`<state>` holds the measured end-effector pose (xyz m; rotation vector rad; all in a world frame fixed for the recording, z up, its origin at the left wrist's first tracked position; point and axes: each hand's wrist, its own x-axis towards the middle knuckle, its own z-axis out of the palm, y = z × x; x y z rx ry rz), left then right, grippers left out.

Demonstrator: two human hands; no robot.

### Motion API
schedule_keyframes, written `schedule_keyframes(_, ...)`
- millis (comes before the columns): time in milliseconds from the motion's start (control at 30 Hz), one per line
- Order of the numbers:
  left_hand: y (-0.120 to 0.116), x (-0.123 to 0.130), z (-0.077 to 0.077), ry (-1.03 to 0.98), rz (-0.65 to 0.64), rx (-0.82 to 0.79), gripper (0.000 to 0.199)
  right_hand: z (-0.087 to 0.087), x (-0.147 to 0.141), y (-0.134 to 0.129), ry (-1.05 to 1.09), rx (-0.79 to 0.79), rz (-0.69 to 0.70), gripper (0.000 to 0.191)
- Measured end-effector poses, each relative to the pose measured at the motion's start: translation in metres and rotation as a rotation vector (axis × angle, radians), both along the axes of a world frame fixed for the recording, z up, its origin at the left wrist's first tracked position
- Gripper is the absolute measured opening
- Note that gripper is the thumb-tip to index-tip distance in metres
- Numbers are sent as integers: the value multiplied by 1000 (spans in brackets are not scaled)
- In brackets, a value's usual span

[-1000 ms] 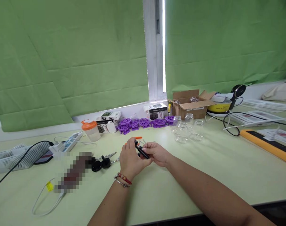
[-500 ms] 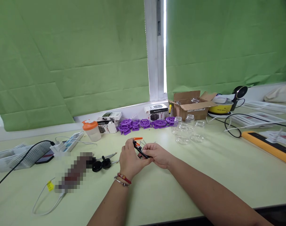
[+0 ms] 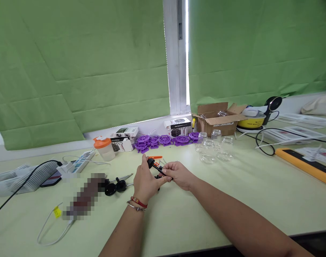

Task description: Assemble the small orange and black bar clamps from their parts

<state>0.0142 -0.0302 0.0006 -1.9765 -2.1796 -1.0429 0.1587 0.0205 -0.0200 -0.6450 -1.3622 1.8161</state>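
A slim black part (image 3: 158,169), with a rounded black cap-like piece at its upper left end, is held tilted between my two hands above the table. My left hand (image 3: 144,182) is closed around its left side, with the thumb reaching across to its lower end; some fingers are hidden. My right hand (image 3: 179,176) pinches the lower right end between thumb and fingers. Another dark piece shows just below the part, its shape mostly covered. Behind the hands lie an orange tool (image 3: 155,157) and thin metal pieces. Black round pieces (image 3: 121,185) with metal rods lie to the left.
Purple plastic wheels (image 3: 165,140) and printed boxes (image 3: 122,143) line the back. Glass jars (image 3: 208,147) stand before a cardboard box (image 3: 219,125). At left are an orange-lidded shaker cup (image 3: 104,150), a power strip (image 3: 84,160) and cables; at right, a yellow-and-black bar (image 3: 305,166).
My left hand has shifted slightly left and its fingers have opened somewhat. The rounded black end of the part now shows. My right hand stays almost in place.
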Motion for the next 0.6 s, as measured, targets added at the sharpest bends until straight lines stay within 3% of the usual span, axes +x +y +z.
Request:
schedule_keyframes(167,2,-2,-5,30,19,68,103,0,0,-1,-1,27,20,27)
schedule_keyframes(333,4,-3,-5,45,-26,133,85,2,-1,-3,-33,21,-2,26)
schedule_keyframes(467,2,-1,-3,137,17,151,75,1,-2,-3,-43,30,-16,24)
schedule_keyframes(600,3,2,-5,168,5,218,76,1,-3,-5,-41,14,-21,23)
